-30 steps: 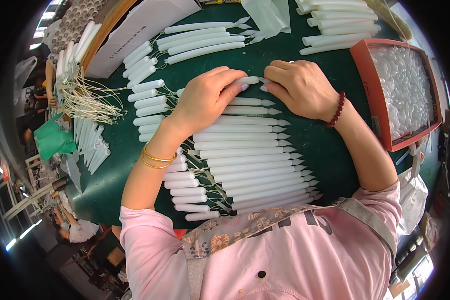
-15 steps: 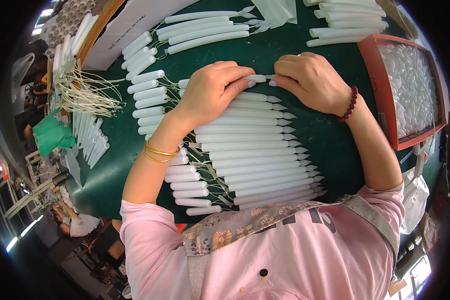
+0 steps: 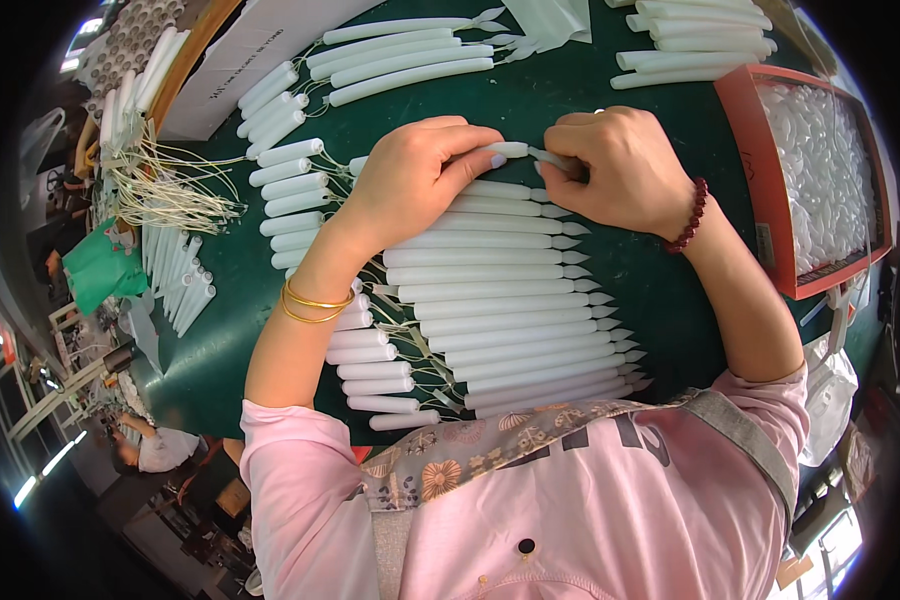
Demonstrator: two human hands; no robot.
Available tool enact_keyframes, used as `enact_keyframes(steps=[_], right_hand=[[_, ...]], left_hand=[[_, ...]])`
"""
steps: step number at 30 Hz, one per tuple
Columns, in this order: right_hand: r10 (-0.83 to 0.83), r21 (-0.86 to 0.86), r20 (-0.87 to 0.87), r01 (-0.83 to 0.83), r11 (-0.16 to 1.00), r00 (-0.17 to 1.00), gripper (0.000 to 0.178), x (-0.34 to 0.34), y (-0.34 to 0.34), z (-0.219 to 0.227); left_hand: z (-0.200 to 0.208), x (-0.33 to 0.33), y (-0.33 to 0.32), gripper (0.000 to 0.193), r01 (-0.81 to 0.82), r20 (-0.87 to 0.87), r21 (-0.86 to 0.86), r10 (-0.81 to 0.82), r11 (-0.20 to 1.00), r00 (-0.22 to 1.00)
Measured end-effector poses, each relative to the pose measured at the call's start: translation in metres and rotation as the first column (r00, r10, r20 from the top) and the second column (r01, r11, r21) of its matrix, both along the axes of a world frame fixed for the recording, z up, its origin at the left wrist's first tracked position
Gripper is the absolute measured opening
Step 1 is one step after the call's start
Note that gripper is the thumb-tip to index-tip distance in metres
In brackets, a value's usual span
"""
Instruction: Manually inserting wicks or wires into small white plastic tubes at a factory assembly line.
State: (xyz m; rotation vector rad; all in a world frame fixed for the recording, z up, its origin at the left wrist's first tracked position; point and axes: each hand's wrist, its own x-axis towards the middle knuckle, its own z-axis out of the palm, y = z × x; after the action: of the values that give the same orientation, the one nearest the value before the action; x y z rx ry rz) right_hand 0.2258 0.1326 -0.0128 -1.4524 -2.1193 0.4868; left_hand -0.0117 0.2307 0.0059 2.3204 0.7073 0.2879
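My left hand (image 3: 415,185) is closed round a white taper candle (image 3: 511,150), whose end pokes out past the thumb. Close by on its right, my right hand (image 3: 622,168) pinches a translucent flame-shaped tip (image 3: 552,160) at that end of the candle. Whether the tip is seated in it I cannot tell. Below both hands lies a row of white electric taper candles (image 3: 500,290) with flame tips pointing right. Thin wires join their left ends to short white tubes (image 3: 362,354), partly hidden by my left forearm.
On the right stands a red box (image 3: 760,215) full of clear flame tips. More candles (image 3: 410,68) lie at the back, with plain white tubes (image 3: 705,45) at the far right. Bundled wires (image 3: 175,190) and a green cloth (image 3: 105,265) are at the left.
The fingers of my right hand have curled tighter, and that hand has shifted slightly left. My left hand keeps its hold on the candle, moved a little to the left.
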Motion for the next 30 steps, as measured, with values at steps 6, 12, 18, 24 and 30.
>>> enact_keyframes(steps=[6, 12, 18, 24, 30], right_hand=[[0.035, 0.080, 0.000, -0.035, 0.996, 0.999, 0.016, 0.0019, 0.0007, -0.0064], [0.001, 0.037, -0.018, 0.000, 0.999, 1.000, 0.018, 0.0023, 0.0017, -0.0082], [0.031, -0.003, 0.010, -0.031, 1.000, 0.999, 0.023, 0.0053, 0.0030, -0.0073], [0.020, 0.012, -0.010, -0.020, 1.000, 1.000, 0.023, 0.0045, 0.0027, -0.0066], [0.019, 0.020, -0.045, -0.019, 1.000, 0.999, 0.022, 0.0045, 0.0032, -0.0069]], left_hand=[[-0.0013, -0.0008, 0.0010, 0.021, 0.011, 0.026, 0.003, -0.011, 1.000, 1.000], [-0.0027, -0.0006, 0.0000, 0.022, -0.010, -0.009, -0.011, 0.010, 1.000, 1.000], [0.0021, 0.0005, 0.0009, 0.024, -0.035, -0.020, -0.071, 0.034, 0.997, 0.999], [0.0034, -0.0002, 0.0039, 0.024, -0.033, -0.031, -0.118, 0.029, 0.992, 0.999], [0.0028, -0.0007, 0.0021, 0.024, -0.032, -0.031, -0.108, 0.029, 0.994, 0.999]])
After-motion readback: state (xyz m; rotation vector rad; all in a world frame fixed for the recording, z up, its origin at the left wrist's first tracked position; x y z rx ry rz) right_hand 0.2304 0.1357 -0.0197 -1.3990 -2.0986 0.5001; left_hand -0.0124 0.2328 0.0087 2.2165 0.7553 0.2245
